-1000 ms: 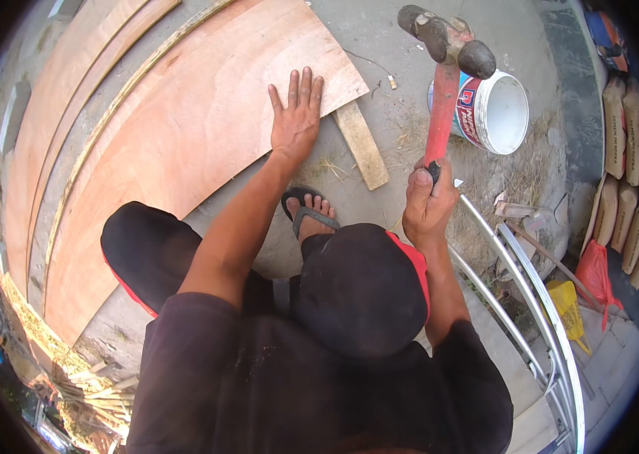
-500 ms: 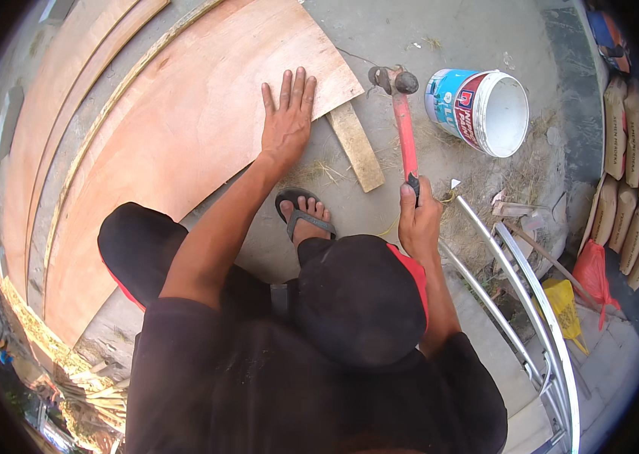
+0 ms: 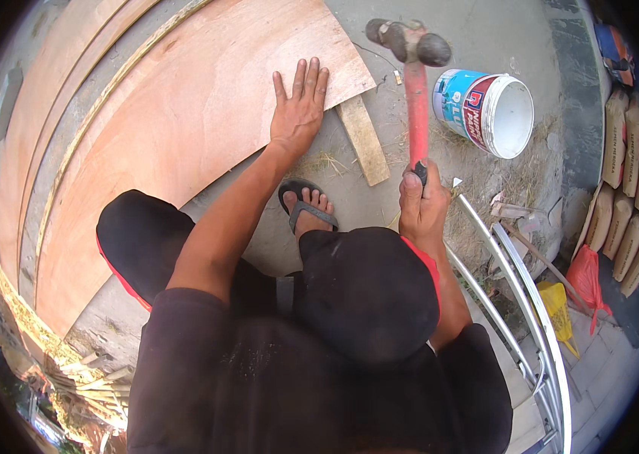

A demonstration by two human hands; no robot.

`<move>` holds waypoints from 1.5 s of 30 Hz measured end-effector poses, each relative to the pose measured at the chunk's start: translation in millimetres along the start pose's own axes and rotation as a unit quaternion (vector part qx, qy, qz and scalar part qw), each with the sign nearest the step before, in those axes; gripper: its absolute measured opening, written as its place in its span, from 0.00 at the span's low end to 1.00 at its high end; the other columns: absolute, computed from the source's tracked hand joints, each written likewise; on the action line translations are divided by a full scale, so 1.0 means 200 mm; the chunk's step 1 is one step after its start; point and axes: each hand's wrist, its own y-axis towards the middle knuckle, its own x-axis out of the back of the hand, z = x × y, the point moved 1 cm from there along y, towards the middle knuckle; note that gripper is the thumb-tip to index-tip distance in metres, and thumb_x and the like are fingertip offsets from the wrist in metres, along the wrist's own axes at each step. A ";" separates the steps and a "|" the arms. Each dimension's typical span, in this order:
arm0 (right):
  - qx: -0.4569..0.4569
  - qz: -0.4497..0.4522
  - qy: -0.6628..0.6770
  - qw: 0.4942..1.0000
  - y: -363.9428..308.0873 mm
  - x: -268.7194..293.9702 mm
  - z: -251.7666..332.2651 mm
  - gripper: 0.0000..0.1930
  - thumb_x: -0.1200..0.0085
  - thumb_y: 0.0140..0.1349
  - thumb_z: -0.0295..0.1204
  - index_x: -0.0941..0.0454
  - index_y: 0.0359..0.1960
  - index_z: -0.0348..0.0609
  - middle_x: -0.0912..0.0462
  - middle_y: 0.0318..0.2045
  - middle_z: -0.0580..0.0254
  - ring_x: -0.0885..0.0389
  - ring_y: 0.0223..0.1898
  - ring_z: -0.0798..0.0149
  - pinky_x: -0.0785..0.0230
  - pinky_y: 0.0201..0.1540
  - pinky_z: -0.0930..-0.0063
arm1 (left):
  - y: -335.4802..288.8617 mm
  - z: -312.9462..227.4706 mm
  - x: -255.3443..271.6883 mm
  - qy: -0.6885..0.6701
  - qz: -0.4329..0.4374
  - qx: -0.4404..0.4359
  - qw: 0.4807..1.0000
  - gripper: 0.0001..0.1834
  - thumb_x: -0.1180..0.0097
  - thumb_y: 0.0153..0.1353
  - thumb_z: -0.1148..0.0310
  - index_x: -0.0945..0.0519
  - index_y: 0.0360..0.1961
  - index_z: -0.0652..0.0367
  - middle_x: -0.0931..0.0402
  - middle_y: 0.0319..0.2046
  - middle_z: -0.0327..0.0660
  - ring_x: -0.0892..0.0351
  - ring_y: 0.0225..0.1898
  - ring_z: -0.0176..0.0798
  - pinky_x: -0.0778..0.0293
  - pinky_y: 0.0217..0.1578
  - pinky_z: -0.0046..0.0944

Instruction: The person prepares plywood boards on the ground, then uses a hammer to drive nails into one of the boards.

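Flat on a plywood sheet near its right edge lies my left hand, fingers spread. My right hand grips the dark lower end of a red-handled hammer. The hammer stands head up, its dark, rounded head farthest from me and apart from the plywood. A short wooden batten sticks out from under the sheet's right corner, between my two hands.
A white paint bucket lies tipped on its side right of the hammer. Shiny metal tubes curve along my right side. Stacked brown sacks, a red plastic bag and a yellow bag are farther right. Another wood sheet lies left.
The hammer has risen, its head looking larger and closer to the camera. My left hand stays flat on the plywood. The view has shifted slightly.
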 end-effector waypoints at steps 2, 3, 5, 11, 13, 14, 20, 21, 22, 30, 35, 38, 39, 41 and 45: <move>0.031 -0.057 0.057 0.996 0.02 0.05 0.05 0.18 0.54 0.77 0.41 0.28 0.43 0.34 0.26 0.19 0.50 0.23 0.19 0.52 0.34 0.26 0.61 | 0.03 0.01 0.02 0.014 -0.013 -0.004 1.000 0.36 0.57 0.70 0.72 0.48 0.78 0.62 0.57 0.80 0.51 0.59 0.81 0.55 0.55 0.72 0.76; 0.060 -0.107 0.117 0.985 0.03 0.07 0.07 0.19 0.54 0.78 0.42 0.28 0.42 0.34 0.28 0.18 0.55 0.26 0.18 0.60 0.36 0.25 0.63 | 0.03 0.01 0.02 0.020 -0.007 -0.002 1.000 0.36 0.57 0.69 0.73 0.48 0.78 0.62 0.57 0.80 0.51 0.59 0.81 0.55 0.54 0.72 0.76; 0.073 -0.137 0.132 0.979 0.04 0.08 0.05 0.19 0.55 0.78 0.43 0.28 0.41 0.35 0.31 0.17 0.61 0.29 0.18 0.67 0.38 0.23 0.66 | 0.04 0.00 0.04 0.024 -0.006 -0.001 1.000 0.36 0.57 0.69 0.73 0.48 0.78 0.62 0.57 0.80 0.51 0.59 0.81 0.55 0.54 0.72 0.75; -0.107 0.054 -0.199 0.973 0.07 -0.02 -0.17 0.17 0.55 0.77 0.38 0.26 0.48 0.31 0.22 0.22 0.39 0.18 0.27 0.34 0.31 0.30 0.50 | 0.07 -0.02 0.04 0.049 0.013 -0.007 0.999 0.36 0.59 0.71 0.72 0.49 0.79 0.60 0.58 0.81 0.49 0.62 0.82 0.54 0.60 0.73 0.76; -0.071 0.020 -0.146 0.987 0.04 -0.01 -0.10 0.18 0.54 0.77 0.39 0.25 0.46 0.32 0.24 0.20 0.43 0.19 0.24 0.37 0.32 0.30 0.52 | 0.05 -0.01 0.00 0.009 0.006 -0.004 1.000 0.36 0.59 0.71 0.72 0.49 0.79 0.60 0.58 0.81 0.49 0.62 0.82 0.54 0.60 0.73 0.76; -0.027 -0.035 -0.094 0.995 0.02 0.00 -0.05 0.18 0.54 0.77 0.40 0.25 0.46 0.33 0.26 0.19 0.46 0.21 0.22 0.43 0.33 0.28 0.55 | 0.01 -0.01 0.00 0.011 0.016 -0.002 1.000 0.36 0.59 0.71 0.72 0.49 0.79 0.60 0.58 0.81 0.49 0.62 0.82 0.54 0.60 0.73 0.76; 0.101 -0.155 0.010 0.983 0.00 0.01 -0.09 0.19 0.55 0.78 0.42 0.27 0.44 0.34 0.27 0.17 0.51 0.23 0.17 0.54 0.34 0.25 0.62 | 0.06 -0.04 0.02 0.031 0.000 -0.007 0.999 0.36 0.59 0.71 0.71 0.48 0.79 0.60 0.58 0.81 0.49 0.62 0.82 0.53 0.60 0.73 0.77; 0.104 -0.155 0.014 0.982 -0.01 -0.04 -0.19 0.19 0.55 0.78 0.42 0.27 0.44 0.34 0.27 0.17 0.51 0.23 0.17 0.54 0.34 0.25 0.62 | 0.05 -0.03 0.02 0.040 0.001 -0.004 0.999 0.36 0.59 0.71 0.71 0.48 0.79 0.60 0.58 0.81 0.49 0.63 0.82 0.53 0.60 0.73 0.77; 0.015 -0.058 -0.128 0.990 0.01 -0.07 -0.23 0.18 0.53 0.77 0.41 0.26 0.44 0.33 0.24 0.19 0.46 0.20 0.21 0.45 0.32 0.27 0.58 | 0.05 -0.04 0.01 0.042 0.002 -0.005 0.999 0.36 0.59 0.71 0.71 0.48 0.79 0.61 0.58 0.81 0.49 0.63 0.82 0.53 0.59 0.73 0.77; 0.047 -0.093 0.032 0.994 -0.05 -0.11 -0.05 0.13 0.49 0.74 0.34 0.26 0.45 0.32 0.18 0.24 0.39 0.17 0.31 0.31 0.30 0.30 0.51 | 0.00 0.04 0.01 0.045 -0.022 0.004 0.999 0.36 0.57 0.69 0.71 0.46 0.78 0.63 0.55 0.80 0.50 0.59 0.81 0.53 0.55 0.72 0.78; 0.084 -0.147 -0.085 0.982 -0.06 -0.17 -0.40 0.14 0.49 0.74 0.34 0.25 0.46 0.32 0.18 0.23 0.42 0.17 0.29 0.32 0.30 0.30 0.50 | 0.05 -0.03 0.00 0.021 -0.026 -0.006 0.999 0.36 0.57 0.69 0.72 0.48 0.78 0.62 0.56 0.80 0.50 0.59 0.81 0.52 0.56 0.72 0.78; -0.084 -0.032 -0.090 0.992 -0.05 -0.11 -0.32 0.16 0.50 0.75 0.36 0.26 0.49 0.31 0.18 0.26 0.36 0.16 0.32 0.32 0.28 0.33 0.49 | 0.04 0.01 0.02 0.044 -0.016 -0.007 0.999 0.36 0.58 0.70 0.72 0.48 0.78 0.62 0.56 0.81 0.49 0.59 0.81 0.52 0.57 0.72 0.78; -0.086 -0.035 -0.085 0.992 -0.04 -0.12 -0.32 0.16 0.50 0.75 0.36 0.26 0.49 0.31 0.18 0.26 0.36 0.16 0.32 0.32 0.28 0.33 0.49 | 0.06 0.02 0.04 0.063 -0.011 0.001 0.998 0.36 0.58 0.70 0.72 0.49 0.79 0.62 0.57 0.81 0.49 0.60 0.81 0.52 0.58 0.72 0.78; 0.006 -0.116 -0.029 0.993 -0.06 -0.12 -0.33 0.17 0.51 0.75 0.38 0.25 0.48 0.32 0.19 0.26 0.34 0.16 0.34 0.32 0.27 0.34 0.48 | 0.04 -0.01 0.03 0.083 0.000 -0.017 0.996 0.36 0.58 0.70 0.72 0.49 0.79 0.61 0.57 0.81 0.49 0.60 0.82 0.52 0.59 0.72 0.78; -0.090 -0.033 -0.147 0.985 -0.04 -0.13 -0.53 0.17 0.48 0.74 0.40 0.25 0.47 0.34 0.17 0.28 0.36 0.16 0.34 0.32 0.27 0.35 0.46 | 0.06 -0.04 -0.01 0.004 -0.025 -0.016 1.000 0.37 0.58 0.70 0.73 0.51 0.79 0.61 0.58 0.81 0.49 0.61 0.82 0.51 0.63 0.73 0.78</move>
